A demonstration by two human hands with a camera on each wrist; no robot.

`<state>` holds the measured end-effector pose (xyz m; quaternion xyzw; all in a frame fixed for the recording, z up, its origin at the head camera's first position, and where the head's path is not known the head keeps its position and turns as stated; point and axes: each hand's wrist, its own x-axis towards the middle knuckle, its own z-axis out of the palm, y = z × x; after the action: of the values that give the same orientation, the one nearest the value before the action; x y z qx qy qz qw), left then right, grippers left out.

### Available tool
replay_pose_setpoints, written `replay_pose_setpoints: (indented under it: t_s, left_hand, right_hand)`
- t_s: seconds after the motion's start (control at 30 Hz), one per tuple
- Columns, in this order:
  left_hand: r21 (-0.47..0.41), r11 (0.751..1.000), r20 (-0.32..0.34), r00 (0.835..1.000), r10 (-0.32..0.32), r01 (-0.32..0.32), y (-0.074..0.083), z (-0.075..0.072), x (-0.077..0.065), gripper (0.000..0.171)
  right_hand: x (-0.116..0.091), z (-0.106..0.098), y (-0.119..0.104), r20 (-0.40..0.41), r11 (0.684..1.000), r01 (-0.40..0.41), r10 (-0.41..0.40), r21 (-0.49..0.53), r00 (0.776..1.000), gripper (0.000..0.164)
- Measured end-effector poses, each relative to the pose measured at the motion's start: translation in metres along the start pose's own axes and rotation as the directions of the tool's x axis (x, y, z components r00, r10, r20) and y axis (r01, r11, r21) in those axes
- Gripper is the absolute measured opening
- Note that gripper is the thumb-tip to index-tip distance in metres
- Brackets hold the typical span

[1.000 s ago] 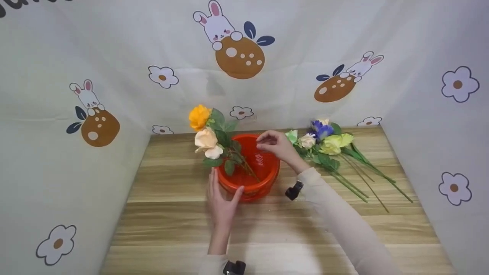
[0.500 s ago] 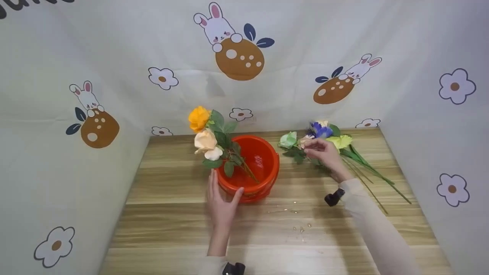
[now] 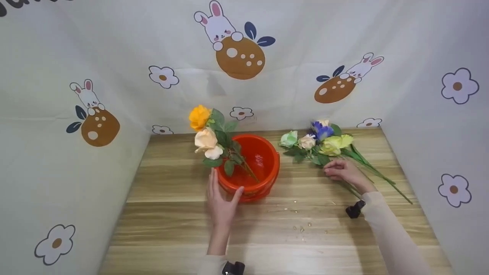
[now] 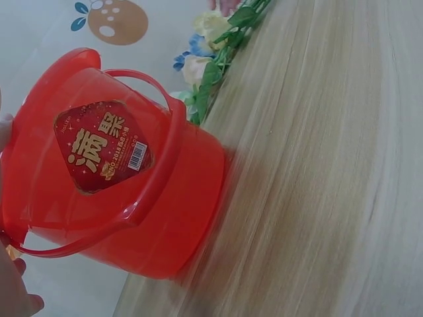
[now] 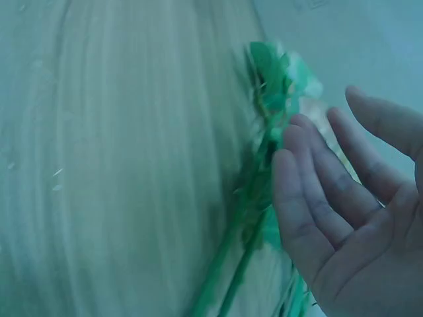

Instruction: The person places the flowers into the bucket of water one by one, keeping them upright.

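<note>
In the head view a red plastic bucket (image 3: 250, 187) stands on the wooden table. My left hand (image 3: 222, 206) touches its near left side, fingers extended and thumb against the front rim. An orange artificial rose (image 3: 199, 117) and a peach artificial rose (image 3: 205, 139) lean over the left rim, their stems inside. To the right, my right hand (image 3: 349, 173) hovers just over the stems of a loose pile of artificial flowers, holding nothing. In it are a green rose (image 3: 289, 139), a pale pink rose (image 3: 306, 141), a purple-blue flower (image 3: 323, 130) and a yellow flower (image 3: 336, 145).
A printed cloth (image 3: 282, 91) walls the table on the back and both sides. Small shiny specks (image 3: 301, 230) lie on the tabletop before the bucket. The bucket's red handle (image 4: 162, 178) hangs down its side in the left wrist view.
My right hand has moved right from above the bucket, past the flower heads, to the stems of the pile. The left hand and the bucket have stayed in place.
</note>
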<state>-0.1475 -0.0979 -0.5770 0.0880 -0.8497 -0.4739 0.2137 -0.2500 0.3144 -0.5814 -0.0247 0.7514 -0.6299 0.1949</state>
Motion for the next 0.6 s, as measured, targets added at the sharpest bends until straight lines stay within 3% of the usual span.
replay_pose_setpoints:
  t_s: [0.1, 0.23, 0.47, 0.6]
  left_hand:
    - [0.002, 1.0, -0.002, 1.0, 0.002, -0.002, 0.0, 0.0, 0.0, 0.097]
    - [0.003, 1.0, -0.008, 1.0, 0.012, -0.012, -0.001, 0.001, 0.0, 0.097]
    - [0.006, 0.999, -0.025, 0.999, 0.038, -0.038, -0.001, 0.001, 0.0, 0.095]
    - [0.012, 0.999, -0.027, 0.999, 0.043, -0.043, -0.002, 0.001, 0.0, 0.095]
  right_hand:
    - [-0.001, -0.002, 0.008, 0.014, 1.0, -0.022, 0.021, 0.013, 1.0, 0.038]
    - [0.0, -0.002, 0.012, -0.051, 0.999, -0.008, 0.01, 0.043, 0.999, 0.04]
    - [0.009, -0.001, 0.016, -0.158, 0.984, 0.043, -0.07, -0.171, 0.985, 0.044]
    - [0.016, 0.005, 0.019, -0.138, 0.974, 0.07, -0.101, -0.217, 0.985, 0.039]
